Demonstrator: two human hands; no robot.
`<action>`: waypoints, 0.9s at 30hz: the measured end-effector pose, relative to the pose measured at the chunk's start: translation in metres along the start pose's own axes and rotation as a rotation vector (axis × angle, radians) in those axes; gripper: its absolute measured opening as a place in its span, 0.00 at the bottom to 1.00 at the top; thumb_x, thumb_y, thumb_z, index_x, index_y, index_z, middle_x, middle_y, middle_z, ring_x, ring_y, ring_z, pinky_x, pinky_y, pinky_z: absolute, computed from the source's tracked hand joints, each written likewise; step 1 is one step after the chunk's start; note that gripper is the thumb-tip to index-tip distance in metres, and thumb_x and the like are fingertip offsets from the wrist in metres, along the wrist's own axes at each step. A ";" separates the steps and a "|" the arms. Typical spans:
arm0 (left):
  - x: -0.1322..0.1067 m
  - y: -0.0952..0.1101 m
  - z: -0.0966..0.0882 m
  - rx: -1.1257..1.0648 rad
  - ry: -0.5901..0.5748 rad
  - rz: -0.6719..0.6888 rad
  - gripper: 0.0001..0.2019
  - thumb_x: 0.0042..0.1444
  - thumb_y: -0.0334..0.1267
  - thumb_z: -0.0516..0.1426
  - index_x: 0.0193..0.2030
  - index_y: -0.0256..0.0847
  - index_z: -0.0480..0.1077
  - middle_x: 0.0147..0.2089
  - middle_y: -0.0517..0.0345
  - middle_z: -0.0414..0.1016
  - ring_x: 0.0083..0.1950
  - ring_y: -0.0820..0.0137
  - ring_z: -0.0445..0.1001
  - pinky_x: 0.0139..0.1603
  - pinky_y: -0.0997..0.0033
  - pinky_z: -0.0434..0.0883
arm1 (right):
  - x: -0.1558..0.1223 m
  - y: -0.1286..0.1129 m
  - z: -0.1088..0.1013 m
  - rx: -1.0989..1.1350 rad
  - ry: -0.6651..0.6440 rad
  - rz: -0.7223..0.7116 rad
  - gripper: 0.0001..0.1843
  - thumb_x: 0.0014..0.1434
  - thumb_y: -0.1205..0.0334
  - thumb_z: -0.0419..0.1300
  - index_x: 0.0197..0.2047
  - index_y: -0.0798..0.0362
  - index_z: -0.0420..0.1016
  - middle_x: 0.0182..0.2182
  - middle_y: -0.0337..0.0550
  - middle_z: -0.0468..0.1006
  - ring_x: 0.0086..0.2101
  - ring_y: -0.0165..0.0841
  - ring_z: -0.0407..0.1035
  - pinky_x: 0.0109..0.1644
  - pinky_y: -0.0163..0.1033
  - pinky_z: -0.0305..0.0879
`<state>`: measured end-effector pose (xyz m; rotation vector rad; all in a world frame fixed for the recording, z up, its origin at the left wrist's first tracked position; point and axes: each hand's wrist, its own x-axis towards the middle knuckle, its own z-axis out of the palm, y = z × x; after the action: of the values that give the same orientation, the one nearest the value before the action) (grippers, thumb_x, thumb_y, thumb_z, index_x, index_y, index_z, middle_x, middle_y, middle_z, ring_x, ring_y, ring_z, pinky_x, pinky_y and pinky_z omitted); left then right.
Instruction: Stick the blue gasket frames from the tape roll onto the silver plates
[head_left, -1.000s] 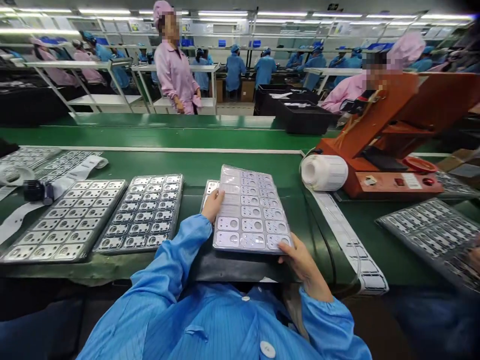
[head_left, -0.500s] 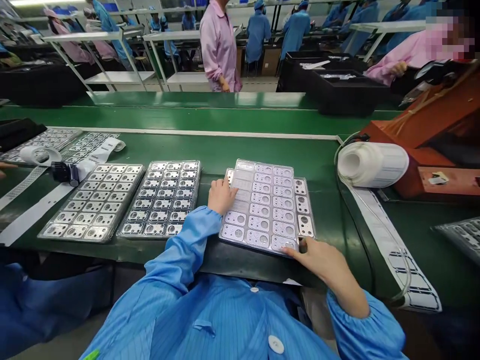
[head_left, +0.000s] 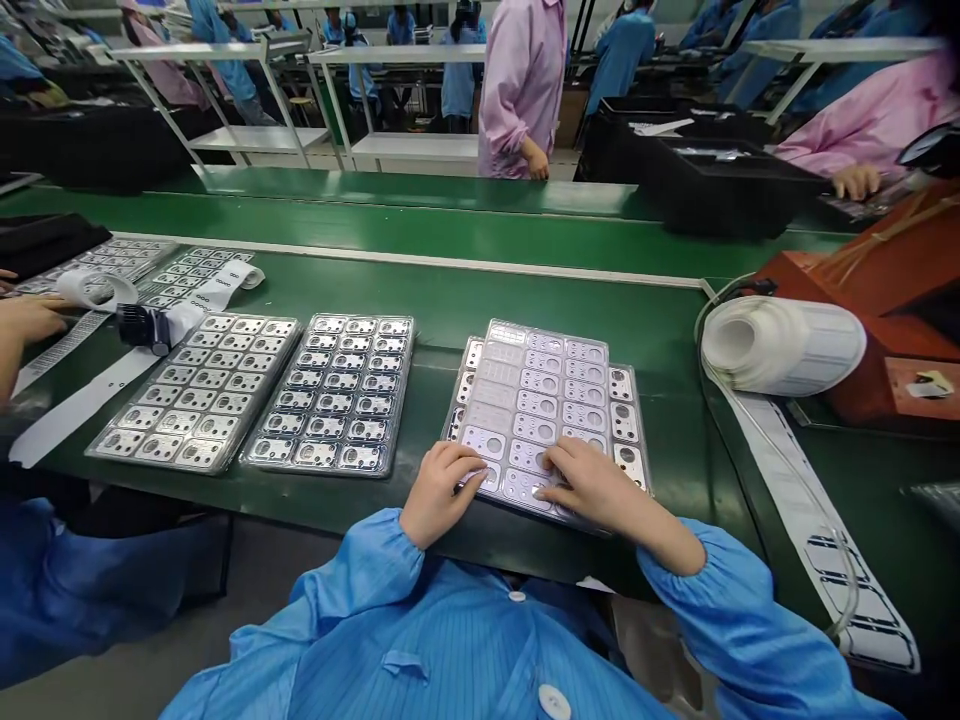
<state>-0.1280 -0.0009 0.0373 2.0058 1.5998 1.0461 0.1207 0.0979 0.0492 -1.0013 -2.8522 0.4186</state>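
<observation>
Two hands [head_left: 442, 495] [head_left: 600, 480], two stacked trays [head_left: 540, 400]

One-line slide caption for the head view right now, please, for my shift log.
Left hand and right hand rest on stacked clear trays of metal plates on a green conveyor belt, two more trays alongside.

No wording can be read on the clear tray of metal plates [head_left: 540, 390], and the marks on the label strip [head_left: 806, 515] appear too small to be made out.
</observation>
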 end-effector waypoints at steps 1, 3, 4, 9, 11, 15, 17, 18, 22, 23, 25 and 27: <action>0.000 0.000 0.000 -0.004 0.002 -0.003 0.08 0.64 0.39 0.56 0.44 0.43 0.76 0.45 0.52 0.80 0.49 0.63 0.71 0.53 0.58 0.70 | 0.001 0.001 -0.001 0.042 -0.022 0.012 0.11 0.60 0.54 0.64 0.38 0.51 0.69 0.36 0.45 0.74 0.38 0.39 0.68 0.40 0.41 0.62; 0.001 0.000 0.000 -0.007 -0.002 -0.006 0.08 0.64 0.39 0.56 0.43 0.42 0.76 0.44 0.52 0.80 0.49 0.63 0.71 0.52 0.58 0.70 | 0.004 0.001 -0.004 0.112 -0.062 0.041 0.09 0.59 0.58 0.65 0.35 0.51 0.69 0.34 0.43 0.73 0.36 0.37 0.68 0.39 0.40 0.62; 0.002 -0.001 -0.001 -0.011 -0.008 -0.007 0.08 0.65 0.39 0.56 0.43 0.42 0.76 0.44 0.52 0.80 0.49 0.63 0.71 0.52 0.58 0.70 | 0.007 0.002 -0.006 0.148 -0.084 0.053 0.08 0.58 0.59 0.64 0.34 0.51 0.68 0.33 0.42 0.73 0.35 0.36 0.67 0.39 0.39 0.61; 0.005 -0.004 -0.004 -0.066 -0.030 -0.019 0.09 0.65 0.40 0.55 0.42 0.43 0.77 0.43 0.52 0.80 0.48 0.63 0.73 0.51 0.58 0.70 | 0.018 0.008 -0.021 0.375 -0.052 0.200 0.11 0.60 0.54 0.59 0.30 0.50 0.69 0.27 0.39 0.73 0.29 0.32 0.65 0.33 0.37 0.58; 0.006 -0.006 -0.005 -0.093 -0.032 -0.018 0.09 0.65 0.40 0.54 0.42 0.43 0.77 0.43 0.52 0.80 0.47 0.63 0.73 0.52 0.58 0.71 | 0.019 0.011 -0.025 0.489 0.042 0.312 0.15 0.61 0.48 0.57 0.30 0.50 0.70 0.25 0.39 0.72 0.27 0.32 0.64 0.31 0.37 0.57; 0.006 -0.009 -0.005 -0.119 -0.034 -0.013 0.09 0.65 0.40 0.54 0.42 0.43 0.77 0.42 0.51 0.80 0.47 0.63 0.73 0.52 0.58 0.71 | 0.021 0.015 -0.028 0.789 0.078 0.435 0.26 0.55 0.35 0.59 0.29 0.52 0.71 0.23 0.38 0.69 0.25 0.30 0.61 0.28 0.36 0.56; 0.007 -0.010 -0.005 -0.120 -0.032 -0.009 0.09 0.65 0.39 0.55 0.42 0.43 0.77 0.42 0.51 0.80 0.47 0.63 0.73 0.51 0.58 0.71 | 0.022 0.015 -0.028 0.873 0.058 0.449 0.29 0.51 0.32 0.61 0.28 0.52 0.70 0.22 0.37 0.68 0.25 0.29 0.60 0.28 0.35 0.55; 0.007 -0.010 -0.005 -0.120 -0.031 -0.005 0.09 0.65 0.39 0.55 0.41 0.43 0.77 0.42 0.52 0.80 0.47 0.63 0.73 0.51 0.58 0.71 | 0.022 0.014 -0.028 0.900 0.047 0.452 0.29 0.50 0.31 0.62 0.27 0.53 0.71 0.22 0.37 0.67 0.25 0.29 0.60 0.28 0.35 0.55; 0.006 -0.011 -0.004 -0.120 -0.028 0.008 0.09 0.65 0.39 0.55 0.41 0.42 0.76 0.42 0.52 0.80 0.47 0.64 0.73 0.51 0.59 0.70 | 0.024 0.012 -0.027 0.952 0.020 0.480 0.29 0.49 0.32 0.63 0.27 0.53 0.72 0.21 0.36 0.68 0.23 0.27 0.59 0.27 0.35 0.55; 0.006 -0.011 -0.004 -0.121 -0.027 0.009 0.09 0.65 0.39 0.55 0.41 0.42 0.76 0.42 0.52 0.80 0.47 0.64 0.73 0.51 0.59 0.71 | 0.024 0.012 -0.027 0.954 0.021 0.492 0.29 0.49 0.32 0.64 0.27 0.53 0.72 0.21 0.36 0.68 0.23 0.28 0.60 0.28 0.35 0.56; 0.006 -0.011 -0.004 -0.122 -0.028 0.005 0.09 0.65 0.39 0.55 0.41 0.42 0.76 0.42 0.52 0.80 0.47 0.64 0.73 0.51 0.59 0.71 | 0.024 0.014 -0.025 0.954 0.023 0.509 0.29 0.48 0.32 0.63 0.27 0.53 0.72 0.21 0.37 0.70 0.23 0.28 0.60 0.27 0.35 0.56; 0.006 -0.011 -0.004 -0.121 -0.030 -0.003 0.09 0.65 0.39 0.55 0.41 0.43 0.77 0.42 0.52 0.81 0.47 0.64 0.73 0.51 0.59 0.71 | 0.024 0.016 -0.023 0.957 0.015 0.518 0.29 0.47 0.31 0.63 0.28 0.53 0.71 0.21 0.37 0.71 0.22 0.27 0.60 0.27 0.35 0.56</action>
<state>-0.1376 0.0070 0.0344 1.9298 1.4876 1.0799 0.1155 0.1298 0.0663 -1.4031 -1.8718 1.5741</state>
